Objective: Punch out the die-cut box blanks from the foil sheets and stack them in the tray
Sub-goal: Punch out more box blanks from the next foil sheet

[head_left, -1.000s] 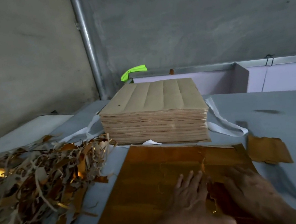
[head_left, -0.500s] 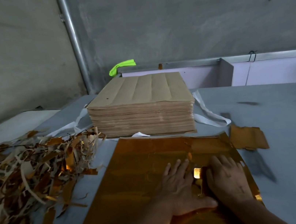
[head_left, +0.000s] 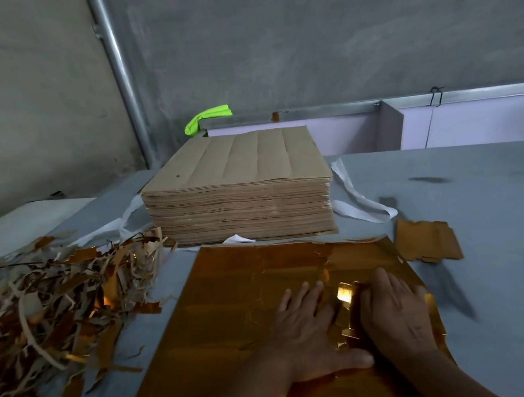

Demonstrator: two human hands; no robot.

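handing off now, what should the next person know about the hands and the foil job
Left hand flat on the gold foil sheet, right hand flat beside it; a foil flap stands up between them.
One loose blank lies on the table right of the sheet.
Scrap strips piled left, sheet stack behind.
Left: punch this sheet, then the stack, and gather the blanks.

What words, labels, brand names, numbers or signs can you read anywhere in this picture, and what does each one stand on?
None: no readable text shows anywhere.
The gold foil sheet, the brown paper stack, the scrap pile and the wall carry no visible print.
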